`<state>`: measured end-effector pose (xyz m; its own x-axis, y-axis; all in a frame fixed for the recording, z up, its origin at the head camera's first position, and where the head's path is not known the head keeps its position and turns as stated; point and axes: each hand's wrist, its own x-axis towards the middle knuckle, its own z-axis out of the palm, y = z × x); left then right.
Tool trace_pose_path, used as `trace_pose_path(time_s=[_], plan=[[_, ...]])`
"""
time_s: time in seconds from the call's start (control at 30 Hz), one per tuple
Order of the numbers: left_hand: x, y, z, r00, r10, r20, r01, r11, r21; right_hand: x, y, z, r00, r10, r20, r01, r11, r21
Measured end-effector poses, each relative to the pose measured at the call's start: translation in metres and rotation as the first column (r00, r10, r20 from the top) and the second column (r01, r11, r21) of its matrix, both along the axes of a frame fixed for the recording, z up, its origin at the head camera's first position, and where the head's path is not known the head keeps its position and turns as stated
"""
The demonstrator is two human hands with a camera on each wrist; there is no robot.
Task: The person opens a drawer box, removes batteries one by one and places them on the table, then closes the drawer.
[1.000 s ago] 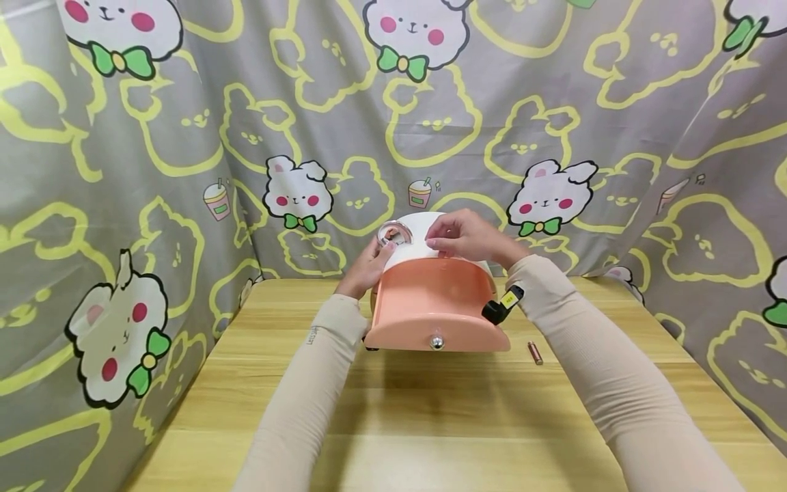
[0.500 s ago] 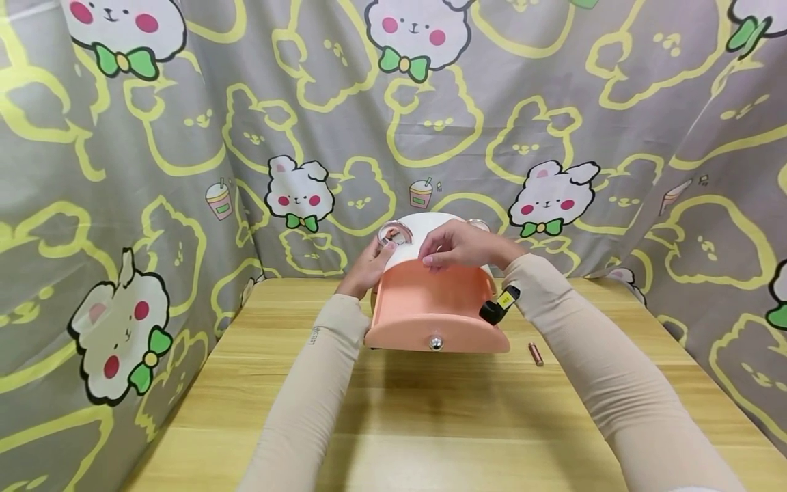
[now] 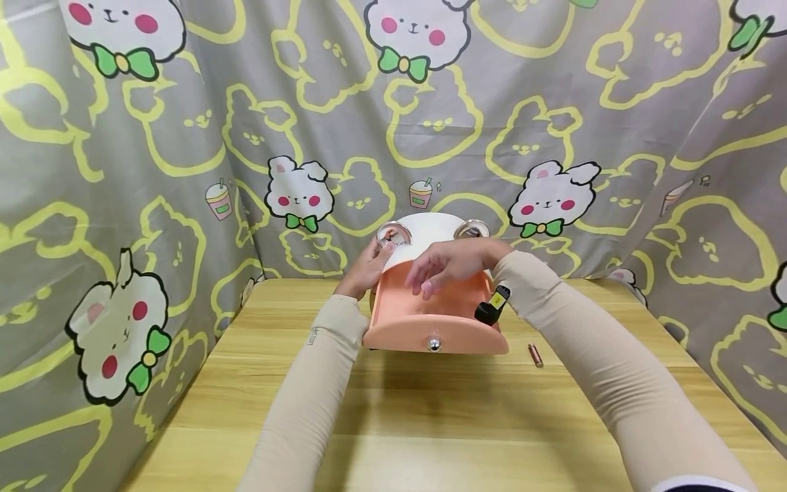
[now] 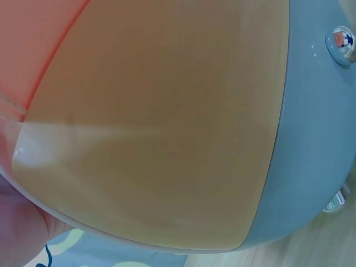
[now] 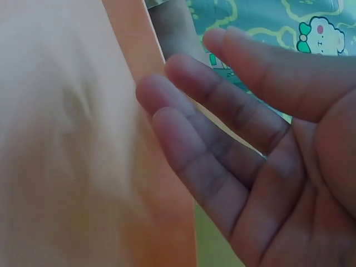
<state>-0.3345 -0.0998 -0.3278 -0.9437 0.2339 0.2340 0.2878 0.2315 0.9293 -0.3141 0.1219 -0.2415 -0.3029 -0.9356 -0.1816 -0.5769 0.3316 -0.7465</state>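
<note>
A small rounded drawer cabinet with a white top (image 3: 424, 234) leans back on the table, with two shiny rings near its upper edge. Its salmon-pink drawer (image 3: 443, 333) with a silver knob (image 3: 434, 344) is pulled out. My left hand (image 3: 367, 268) grips the cabinet's left side, thumb by the left ring; its other fingers are hidden behind. Over the open drawer hangs my right hand (image 3: 451, 265), fingers loosely bent and holding nothing. In the right wrist view the fingers (image 5: 183, 144) are apart, beside the orange wall. The left wrist view shows a tan panel (image 4: 161, 128) and a blue section (image 4: 311, 122).
On the wooden table (image 3: 418, 424), right of the cabinet, lies a small reddish cylinder (image 3: 535, 355) resembling a battery. A grey patterned curtain (image 3: 356, 123) stands behind and at both sides. A black wrist camera (image 3: 490, 309) sits by the drawer's right corner.
My right hand has come down from the white top to the open drawer, and its fingers have spread. The right ring is uncovered. The left hand stays on the cabinet.
</note>
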Motion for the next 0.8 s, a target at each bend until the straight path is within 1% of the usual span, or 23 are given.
trace_pose_path(time_s=[0.1, 0.17, 0.27, 0.37, 0.5, 0.7, 0.8], plan=[[0.002, 0.000, 0.002, 1.000, 0.002, 0.008, -0.002, 1.000, 0.007, -0.002, -0.001, -0.001, 1.000, 0.020, 0.014, -0.021, 0.999, 0.029], [0.002, 0.001, 0.002, 1.000, 0.002, 0.010, -0.002, 1.000, 0.013, -0.002, -0.001, 0.000, 0.999, 0.040, 0.017, -0.042, 0.997, 0.066], [0.002, 0.000, 0.001, 1.000, 0.002, 0.010, -0.002, 1.000, 0.014, -0.003, -0.002, 0.000, 0.997, 0.073, 0.021, -0.075, 0.988, 0.137], [0.002, 0.002, 0.001, 1.000, -0.005, 0.011, 0.005, 1.000, 0.011, -0.003, -0.002, -0.001, 0.995, 0.084, 0.047, -0.092, 0.977, 0.191], [0.001, 0.004, 0.000, 1.000, -0.022, 0.011, 0.022, 1.000, 0.004, -0.004, -0.002, -0.004, 0.992, 0.108, 0.063, -0.119, 0.971, 0.206], [0.000, 0.001, -0.001, 1.000, -0.005, 0.010, 0.006, 1.000, -0.026, -0.009, -0.007, -0.014, 0.974, 0.226, 0.029, -0.227, 0.950, 0.214], [0.001, 0.000, 0.000, 1.000, -0.003, 0.006, 0.003, 0.999, -0.033, -0.010, -0.010, -0.018, 0.966, 0.259, 0.009, -0.254, 0.940, 0.229]])
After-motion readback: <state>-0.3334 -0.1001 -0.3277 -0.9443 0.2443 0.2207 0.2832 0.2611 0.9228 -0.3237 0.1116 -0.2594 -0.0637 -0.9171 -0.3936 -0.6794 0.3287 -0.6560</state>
